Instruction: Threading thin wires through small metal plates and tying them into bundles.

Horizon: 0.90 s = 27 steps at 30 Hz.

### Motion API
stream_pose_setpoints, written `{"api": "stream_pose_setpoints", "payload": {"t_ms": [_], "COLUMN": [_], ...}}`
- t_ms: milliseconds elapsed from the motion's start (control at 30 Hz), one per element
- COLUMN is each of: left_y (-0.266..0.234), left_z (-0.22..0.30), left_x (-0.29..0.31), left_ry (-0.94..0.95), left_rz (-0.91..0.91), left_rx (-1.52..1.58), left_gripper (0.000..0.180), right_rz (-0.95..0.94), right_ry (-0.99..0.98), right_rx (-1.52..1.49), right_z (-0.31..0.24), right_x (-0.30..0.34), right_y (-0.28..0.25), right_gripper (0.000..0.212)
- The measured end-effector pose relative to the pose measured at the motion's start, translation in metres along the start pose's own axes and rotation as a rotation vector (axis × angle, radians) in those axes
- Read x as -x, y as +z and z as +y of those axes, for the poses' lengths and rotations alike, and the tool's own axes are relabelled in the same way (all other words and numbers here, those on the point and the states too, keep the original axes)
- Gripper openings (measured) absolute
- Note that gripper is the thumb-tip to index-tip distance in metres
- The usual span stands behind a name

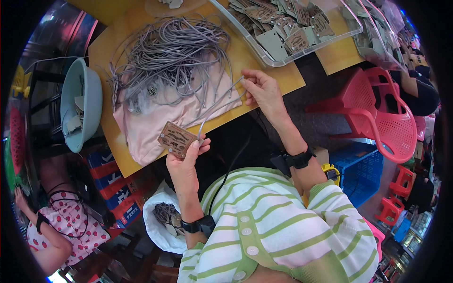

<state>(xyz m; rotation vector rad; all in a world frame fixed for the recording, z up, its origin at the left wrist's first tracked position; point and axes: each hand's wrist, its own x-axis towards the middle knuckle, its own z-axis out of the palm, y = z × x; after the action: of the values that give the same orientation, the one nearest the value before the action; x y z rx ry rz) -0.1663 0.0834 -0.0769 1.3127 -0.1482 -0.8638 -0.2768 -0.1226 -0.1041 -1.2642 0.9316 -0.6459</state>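
Observation:
My left hand (185, 165) grips a brown printed card (178, 138) between thumb and fingers, just off the near edge of the table. A thin grey cord (221, 103) stretches from beside this card up to my right hand (265, 95), where thumb and forefinger pinch it near its end. How the cord joins the card is hidden by my left fingers. Beyond my hands lies a tangled heap of grey cords (177, 49) on a pale pink cloth (134, 137). Within the heap, a clear plastic bag (138, 101) shows beside small dark metallic bits.
A clear plastic bin (314, 49) full of cards stands at the far right of the yellow table (104, 56). Left of it is a light blue basin (93, 106). A white sack (158, 238) sits below my left forearm. Right are a pink chair (354, 106) and blue crate (363, 170). Another person's arm (52, 240) shows lower left.

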Motion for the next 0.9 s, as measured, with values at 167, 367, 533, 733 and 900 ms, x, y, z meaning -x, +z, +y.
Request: {"api": "stream_pose_setpoints", "payload": {"t_ms": [167, 367, 533, 733, 900], "left_y": [-0.002, -0.014, -0.047, -0.047, -0.052], "left_z": [-0.001, 0.008, 0.007, 0.006, 0.006], "left_x": [0.000, 0.003, 0.001, 0.000, -0.001], "left_ry": [-0.001, 0.009, 0.051, 0.080, 0.065], "left_rz": [-0.001, 0.092, 0.054, 0.059, 0.066], "left_rx": [0.013, 0.013, 0.089, 0.229, 0.352], "left_gripper": [0.022, 0.020, 0.015, 0.014, 0.022], "right_rz": [-0.002, 0.085, 0.314, 0.204, 0.138], "right_ry": [0.044, -0.127, -0.417, -0.415, -0.375], "right_rx": [0.063, 0.008, -0.233, -0.395, -0.407], "right_z": [-0.001, -0.030, -0.069, -0.066, -0.060], "right_x": [-0.003, 0.039, 0.051, 0.055, 0.049], "right_y": [0.001, 0.007, -0.055, -0.065, -0.061], "right_gripper": [0.022, 0.015, 0.019, 0.020, 0.023]}}
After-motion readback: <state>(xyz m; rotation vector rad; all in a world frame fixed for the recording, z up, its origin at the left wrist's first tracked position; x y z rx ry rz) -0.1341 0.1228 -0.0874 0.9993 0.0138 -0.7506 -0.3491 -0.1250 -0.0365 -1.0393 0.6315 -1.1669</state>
